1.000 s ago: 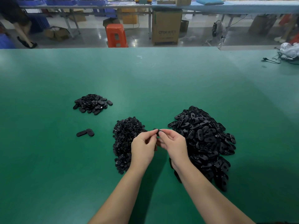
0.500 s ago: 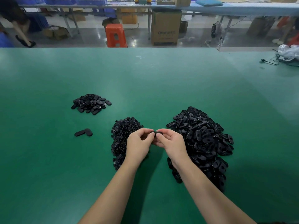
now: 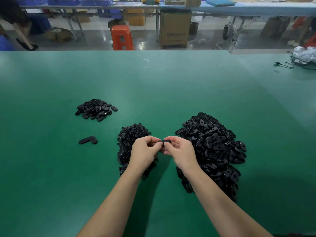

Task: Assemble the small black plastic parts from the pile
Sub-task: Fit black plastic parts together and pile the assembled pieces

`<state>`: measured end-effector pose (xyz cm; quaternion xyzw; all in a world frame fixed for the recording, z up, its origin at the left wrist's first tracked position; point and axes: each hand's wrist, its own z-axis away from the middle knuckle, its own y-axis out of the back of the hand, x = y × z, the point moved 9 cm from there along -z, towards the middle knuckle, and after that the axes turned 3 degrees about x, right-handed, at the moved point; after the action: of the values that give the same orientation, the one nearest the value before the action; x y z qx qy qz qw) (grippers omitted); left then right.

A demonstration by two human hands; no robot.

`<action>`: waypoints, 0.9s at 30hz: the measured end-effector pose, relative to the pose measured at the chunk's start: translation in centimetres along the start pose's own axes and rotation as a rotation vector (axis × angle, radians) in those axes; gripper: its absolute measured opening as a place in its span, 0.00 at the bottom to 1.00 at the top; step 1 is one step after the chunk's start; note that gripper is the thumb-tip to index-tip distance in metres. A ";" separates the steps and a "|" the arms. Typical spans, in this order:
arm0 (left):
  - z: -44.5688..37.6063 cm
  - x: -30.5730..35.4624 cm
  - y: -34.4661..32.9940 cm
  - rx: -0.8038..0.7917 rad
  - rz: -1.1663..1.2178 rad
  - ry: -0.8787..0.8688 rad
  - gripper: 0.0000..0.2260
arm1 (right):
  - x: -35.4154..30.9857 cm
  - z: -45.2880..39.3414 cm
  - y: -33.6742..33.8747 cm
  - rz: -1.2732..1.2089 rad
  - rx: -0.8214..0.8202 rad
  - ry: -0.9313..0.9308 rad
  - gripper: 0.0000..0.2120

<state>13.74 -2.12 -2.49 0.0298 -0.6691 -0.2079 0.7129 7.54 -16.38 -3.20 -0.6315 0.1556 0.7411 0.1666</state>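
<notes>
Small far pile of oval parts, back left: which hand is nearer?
Left. The left hand sits over the round-parts pile, right of and nearer the camera than the small far pile. The right hand is further right, beside the big pile.

Factory floor: green worktable [image 3: 153,79], parts bins [image 3: 63,0], cardboard carton [image 3: 174,29].

Both forearms bare, converging toward centre. Left hand [image 3: 143,152] and right hand [image 3: 181,150] side by side, fingertips nearly meeting, fingers curled, pinching small black part [image 3: 165,142] jointly.
</notes>
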 end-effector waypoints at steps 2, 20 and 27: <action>0.1 0.0 0.0 0.008 -0.025 0.000 0.03 | 0.0 0.0 0.0 0.019 0.004 0.001 0.09; 0.6 0.4 -0.5 0.006 -0.032 0.013 0.03 | 0.7 -0.3 0.5 -0.041 -0.016 -0.093 0.07; 0.6 0.7 -0.4 -0.037 -0.017 -0.032 0.05 | 0.2 -0.4 0.5 0.021 -0.003 -0.053 0.06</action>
<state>13.12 -2.56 -1.88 0.0188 -0.6762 -0.2268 0.7007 7.69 -16.98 -3.43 -0.6101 0.1569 0.7596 0.1619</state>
